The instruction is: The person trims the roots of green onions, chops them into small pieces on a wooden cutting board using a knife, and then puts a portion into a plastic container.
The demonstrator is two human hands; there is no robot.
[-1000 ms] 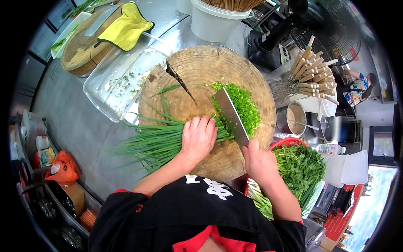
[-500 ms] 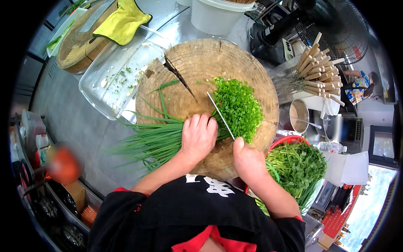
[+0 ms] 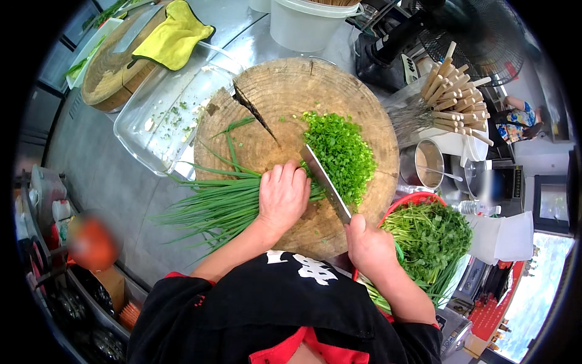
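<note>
My left hand [image 3: 283, 193] presses down on a bundle of long scallions [image 3: 221, 206], fingers curled over it near the cut end. The green tops fan out past the left edge of the round wooden chopping block [image 3: 357, 97]. In my right hand [image 3: 368, 246] is the handle of a cleaver [image 3: 326, 185], its broad blade tilted so the flat side shows. The blade lies between my left fingers and a heap of finely chopped scallions [image 3: 341, 155]. A deep dark crack runs through the block beyond my left hand.
A clear plastic tray [image 3: 142, 130] with scraps sits left of the block, near a second chopping block [image 3: 100, 91] bearing a yellow cloth [image 3: 176, 36]. On the right are a red basket of leafy greens [image 3: 433, 242], wooden-handled wire skimmers [image 3: 454, 100] and a metal pot [image 3: 424, 162]. A person [image 3: 518, 124] is farther off.
The cleaver blade has tipped over, showing more of its flat face, and my right hand has shifted slightly right and nearer me. My left hand still holds the scallions.
</note>
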